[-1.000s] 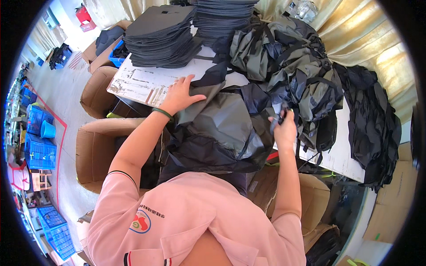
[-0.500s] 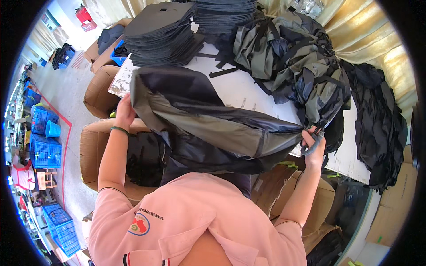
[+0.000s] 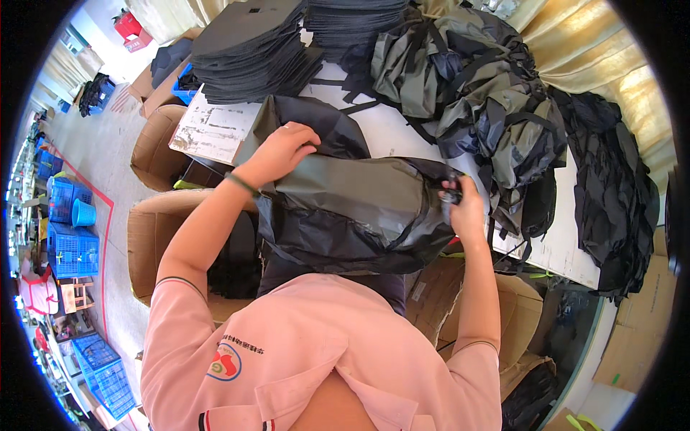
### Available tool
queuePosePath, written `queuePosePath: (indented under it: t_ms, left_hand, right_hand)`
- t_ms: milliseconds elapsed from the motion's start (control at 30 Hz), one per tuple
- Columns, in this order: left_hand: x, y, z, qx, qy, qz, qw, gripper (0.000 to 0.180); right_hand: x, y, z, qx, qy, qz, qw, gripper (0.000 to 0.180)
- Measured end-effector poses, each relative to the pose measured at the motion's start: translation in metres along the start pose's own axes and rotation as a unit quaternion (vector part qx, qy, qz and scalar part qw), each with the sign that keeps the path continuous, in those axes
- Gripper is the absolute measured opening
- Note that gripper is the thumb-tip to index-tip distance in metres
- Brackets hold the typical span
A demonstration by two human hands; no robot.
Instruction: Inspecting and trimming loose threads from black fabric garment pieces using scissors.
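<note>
A grey and black fabric backpack (image 3: 359, 212) lies across the near edge of the white table (image 3: 402, 136), right in front of me. My left hand (image 3: 284, 151) presses down on its upper left part, fingers spread over the fabric. My right hand (image 3: 460, 205) pinches the bag's right end, closed on a small black strap or zipper pull. A dark band sits on my left wrist.
A heap of similar grey and black backpacks (image 3: 474, 93) fills the table's far side. Stacks of flat dark panels (image 3: 251, 50) stand at the far left. Black fabric (image 3: 611, 194) piles at the right. Open cardboard boxes (image 3: 154, 237) stand below the table, blue crates (image 3: 68, 230) at the left.
The backpack, held stretched wide between my hands half a second ago, now lies gathered on the table. My left hand has moved in from the far left onto the bag.
</note>
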State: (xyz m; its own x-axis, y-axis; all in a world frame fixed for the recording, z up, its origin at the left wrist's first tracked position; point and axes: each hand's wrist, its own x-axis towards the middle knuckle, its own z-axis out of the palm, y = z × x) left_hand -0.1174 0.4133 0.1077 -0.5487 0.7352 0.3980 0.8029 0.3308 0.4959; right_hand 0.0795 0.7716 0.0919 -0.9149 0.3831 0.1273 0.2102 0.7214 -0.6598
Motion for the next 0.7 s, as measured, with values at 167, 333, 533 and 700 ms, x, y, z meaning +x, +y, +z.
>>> queuePosePath:
  t_ms: [167,333,533,700]
  left_hand:
    - [-0.011,-0.052,0.021,0.071,-0.116,-0.016,0.991,0.024]
    - [-0.029,-0.062,0.019,-0.043,-0.055,-0.111,0.991,0.017]
    - [-0.021,-0.055,-0.028,-0.164,0.077,-0.185,0.966,0.009]
    - [-0.019,-0.045,-0.052,-0.190,0.060,-0.189,0.961,0.012]
  right_hand:
    - [0.007,0.016,0.024,-0.183,-0.030,-0.062,0.981,0.038]
    - [0.009,0.031,0.027,-0.110,-0.002,-0.014,0.994,0.039]
    - [0.013,0.007,-0.016,0.172,0.061,-0.059,0.981,0.029]
    - [0.003,-0.028,-0.046,0.243,0.027,-0.053,0.968,0.031]
